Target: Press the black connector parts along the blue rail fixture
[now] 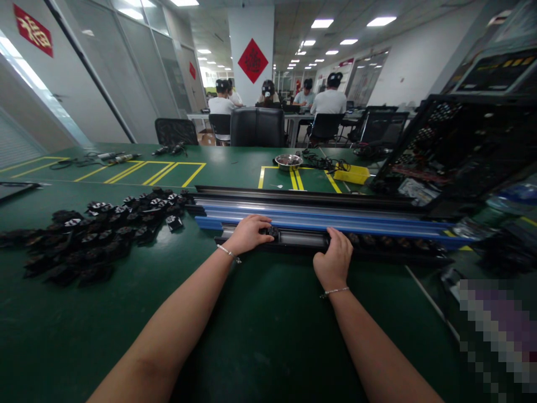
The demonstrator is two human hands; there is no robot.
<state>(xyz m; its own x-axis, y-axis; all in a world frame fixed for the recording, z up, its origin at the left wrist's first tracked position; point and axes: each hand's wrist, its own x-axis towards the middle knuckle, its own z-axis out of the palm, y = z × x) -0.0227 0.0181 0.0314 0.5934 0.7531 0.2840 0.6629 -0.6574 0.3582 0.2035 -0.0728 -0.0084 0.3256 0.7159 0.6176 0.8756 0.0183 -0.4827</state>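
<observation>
green tabletop (260, 341): black channel (302, 248) holds dark parts (386, 242).

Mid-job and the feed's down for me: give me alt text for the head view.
Two bare hands work at a long dark rail on a green table: the left hand touches a small black part in its channel, the right hand grips farther right. A blue rail lies just behind; a pile of black parts sits left.

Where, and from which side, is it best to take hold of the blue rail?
Probably at the left end of the blue rail, coming from the left: it is long and straight, and this end sticks out past the front black rail.
</observation>
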